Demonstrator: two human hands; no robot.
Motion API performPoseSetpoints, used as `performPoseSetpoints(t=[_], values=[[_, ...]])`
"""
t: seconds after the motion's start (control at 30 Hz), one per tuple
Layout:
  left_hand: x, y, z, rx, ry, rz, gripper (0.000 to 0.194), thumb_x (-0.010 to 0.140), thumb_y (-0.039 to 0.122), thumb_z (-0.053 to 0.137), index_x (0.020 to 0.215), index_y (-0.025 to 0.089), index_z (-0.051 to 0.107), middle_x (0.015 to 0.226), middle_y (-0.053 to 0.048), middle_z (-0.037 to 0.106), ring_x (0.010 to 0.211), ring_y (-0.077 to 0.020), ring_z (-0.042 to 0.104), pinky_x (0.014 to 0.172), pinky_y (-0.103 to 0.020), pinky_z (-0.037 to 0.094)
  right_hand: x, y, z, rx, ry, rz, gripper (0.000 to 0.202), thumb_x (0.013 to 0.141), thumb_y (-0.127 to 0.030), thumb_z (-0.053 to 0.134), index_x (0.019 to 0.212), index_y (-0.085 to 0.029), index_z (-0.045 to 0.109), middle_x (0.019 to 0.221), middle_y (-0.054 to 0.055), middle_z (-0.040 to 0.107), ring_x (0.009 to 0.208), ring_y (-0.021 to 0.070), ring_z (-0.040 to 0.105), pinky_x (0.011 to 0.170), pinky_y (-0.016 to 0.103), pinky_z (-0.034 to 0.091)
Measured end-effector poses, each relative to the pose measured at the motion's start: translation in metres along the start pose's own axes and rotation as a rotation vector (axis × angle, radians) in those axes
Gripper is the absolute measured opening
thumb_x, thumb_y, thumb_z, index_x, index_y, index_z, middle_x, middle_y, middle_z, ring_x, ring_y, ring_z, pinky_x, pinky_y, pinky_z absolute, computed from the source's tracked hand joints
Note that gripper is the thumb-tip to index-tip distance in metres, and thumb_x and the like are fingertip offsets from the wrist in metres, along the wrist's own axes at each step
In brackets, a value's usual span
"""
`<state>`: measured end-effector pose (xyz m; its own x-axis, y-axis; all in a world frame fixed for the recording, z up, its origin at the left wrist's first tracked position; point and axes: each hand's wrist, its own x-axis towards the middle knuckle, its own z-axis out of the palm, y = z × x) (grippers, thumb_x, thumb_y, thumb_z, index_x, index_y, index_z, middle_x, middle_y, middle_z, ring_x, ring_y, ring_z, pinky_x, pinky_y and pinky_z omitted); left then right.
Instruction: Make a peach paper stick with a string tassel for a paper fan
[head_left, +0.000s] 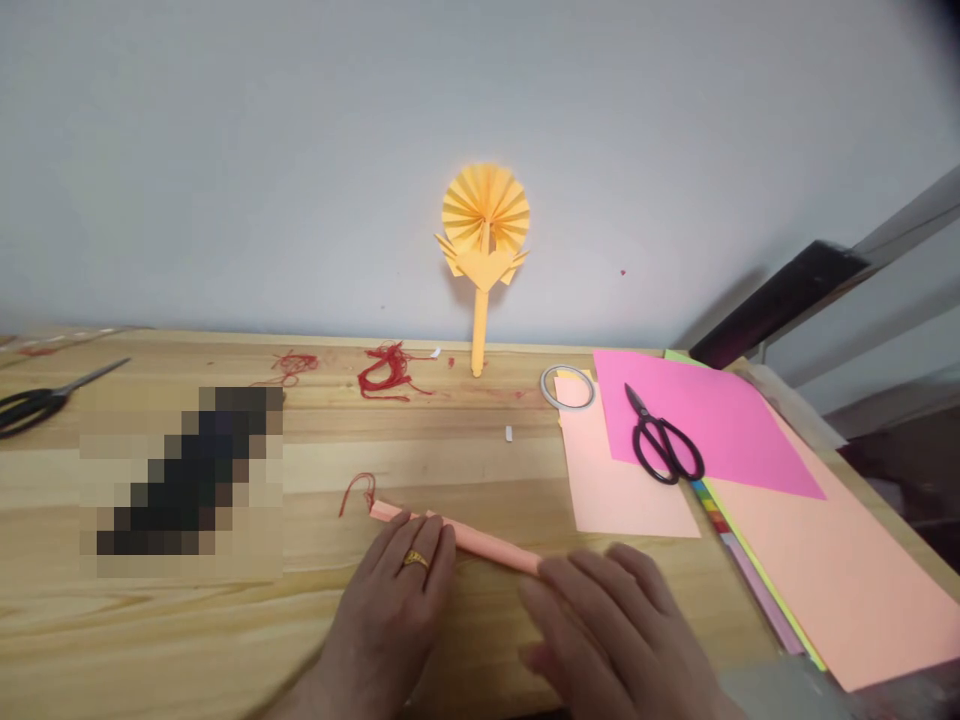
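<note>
A narrow pink paper roll [491, 547] lies slanted on the wooden table, with red thread [360, 482] trailing from its left end. My left hand [409, 590] presses down on the roll's left part, its fingers close together and a gold ring on one of them. At the roll's right end is my right hand [607, 620], its bent fingers resting on the paper and slightly blurred. Behind them, a folded orange paper fan [486, 215] on a stick-like handle leans upright against the wall.
Black-handled scissors [664, 445] rest on pink sheets [712, 420] at the right, beside a tape roll [568, 388]. Red thread bundles [386, 372] lie near the wall. More scissors [45, 402] and a pixelated dark object [187, 480] are at the left.
</note>
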<state>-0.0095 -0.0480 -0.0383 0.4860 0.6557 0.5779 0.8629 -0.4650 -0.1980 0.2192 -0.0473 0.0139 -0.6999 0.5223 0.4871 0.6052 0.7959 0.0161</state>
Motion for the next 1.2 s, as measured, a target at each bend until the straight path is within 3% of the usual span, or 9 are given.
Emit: performPoseSetpoints(t=[0.1,0.17,0.37,0.53,0.67,0.73,0.9,1.07,1.2], values=[[-0.001,-0.002,0.0,0.004,-0.005,0.007,0.033,0.085,0.003,0.032,0.099,0.003,0.062,0.093,-0.017,0.067,0.086,-0.0278,0.062,0.076,-0.042,0.052,0.002,0.01,0.031,0.024,-0.064,0.14,0.02,0.094,-0.016,0.043,0.102,-0.014,0.061,0.089,0.008,0.063,0.082,0.0212,0.054,0.075,0.038,0.045],[-0.001,-0.004,0.0,0.013,-0.006,0.008,0.034,0.085,0.002,0.031,0.101,0.004,0.061,0.093,-0.017,0.066,0.086,-0.027,0.061,0.075,-0.041,0.052,-0.003,0.014,0.039,0.056,-0.091,0.169,0.024,0.096,-0.015,0.037,0.098,-0.014,0.061,0.082,0.007,0.061,0.076,0.0205,0.052,0.075,0.038,0.043],[-0.004,-0.008,0.002,-0.013,-0.008,-0.001,0.032,0.083,0.001,0.035,0.101,0.005,0.061,0.092,-0.016,0.065,0.085,-0.0272,0.059,0.072,-0.041,0.051,-0.007,0.016,0.036,0.082,-0.121,0.183,0.03,0.096,-0.011,0.029,0.091,-0.013,0.058,0.08,0.006,0.057,0.073,0.0193,0.048,0.078,0.036,0.041],[-0.014,-0.006,0.009,-0.112,-0.016,-0.086,0.033,0.082,-0.002,0.036,0.102,0.007,0.061,0.095,-0.014,0.065,0.09,-0.0276,0.057,0.078,-0.044,0.048,-0.002,0.019,0.032,0.08,-0.134,0.18,0.016,0.093,-0.015,0.043,0.085,-0.017,0.056,0.075,0.003,0.056,0.07,0.0196,0.049,0.072,0.035,0.041],[-0.013,-0.006,0.01,-0.096,-0.002,-0.082,0.033,0.082,-0.002,0.037,0.1,0.009,0.062,0.094,-0.013,0.065,0.089,-0.0272,0.057,0.077,-0.043,0.047,0.025,0.046,0.022,0.048,-0.198,0.23,0.01,0.088,-0.015,0.054,0.078,-0.019,0.055,0.077,0.003,0.056,0.07,0.0198,0.049,0.062,0.032,0.039],[-0.011,-0.007,0.009,-0.086,0.004,-0.062,0.032,0.082,-0.001,0.037,0.099,0.009,0.063,0.093,-0.013,0.065,0.088,-0.0267,0.057,0.076,-0.041,0.047,0.048,0.07,0.023,-0.027,-0.212,0.277,0.007,0.087,-0.014,0.054,0.081,-0.017,0.057,0.082,0.006,0.059,0.077,0.0212,0.051,0.067,0.033,0.04],[-0.008,-0.008,0.006,-0.092,0.004,-0.038,0.031,0.082,-0.002,0.037,0.099,0.006,0.062,0.091,-0.013,0.065,0.088,-0.0271,0.056,0.075,-0.041,0.048,0.101,0.122,0.054,-0.148,-0.36,0.538,0.017,0.09,-0.025,0.051,0.084,-0.014,0.062,0.088,0.011,0.062,0.087,0.0233,0.054,0.069,0.031,0.04],[-0.006,-0.01,0.003,-0.089,-0.01,-0.007,0.031,0.083,-0.001,0.036,0.099,0.006,0.063,0.091,-0.014,0.065,0.087,-0.0267,0.057,0.073,-0.041,0.05,0.115,0.133,0.086,-0.199,-0.337,0.609,0.018,0.087,-0.028,0.053,0.089,-0.011,0.062,0.092,0.015,0.061,0.092,0.0264,0.054,0.072,0.032,0.038],[-0.005,-0.009,0.002,-0.077,-0.004,-0.022,0.032,0.085,0.002,0.034,0.098,0.007,0.063,0.09,-0.013,0.066,0.086,-0.0262,0.058,0.071,-0.04,0.052,0.111,0.135,0.092,-0.215,-0.325,0.622,0.018,0.089,-0.025,0.049,0.089,-0.012,0.061,0.09,0.014,0.061,0.091,0.0271,0.054,0.069,0.032,0.037]])
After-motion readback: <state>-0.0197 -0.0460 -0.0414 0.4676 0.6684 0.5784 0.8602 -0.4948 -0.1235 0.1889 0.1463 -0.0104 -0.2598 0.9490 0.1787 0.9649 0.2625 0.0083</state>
